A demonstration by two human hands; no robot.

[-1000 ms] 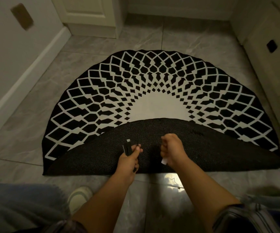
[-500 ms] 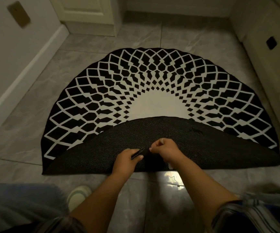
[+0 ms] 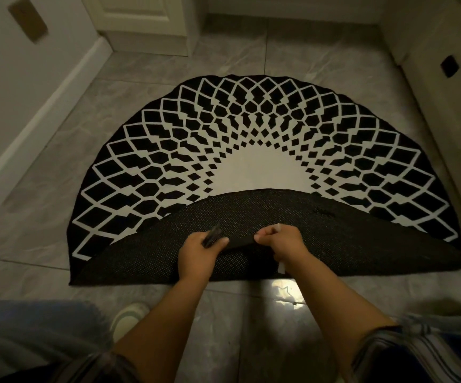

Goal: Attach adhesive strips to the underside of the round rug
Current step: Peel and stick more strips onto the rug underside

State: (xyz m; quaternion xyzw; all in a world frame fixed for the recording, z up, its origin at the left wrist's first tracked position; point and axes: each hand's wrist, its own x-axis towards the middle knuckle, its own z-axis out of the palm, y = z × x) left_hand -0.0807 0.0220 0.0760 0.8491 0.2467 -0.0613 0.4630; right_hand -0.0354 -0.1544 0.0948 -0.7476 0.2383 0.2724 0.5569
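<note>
Round rug lies on the grey tile floor, near half folded over so the dark mesh underside faces up. Left hand pinches a dark adhesive strip just above the underside, fingers curled round it. Right hand is fisted, thumb and forefinger pinched, probably on the strip's other end; too blurred to confirm.
</note>
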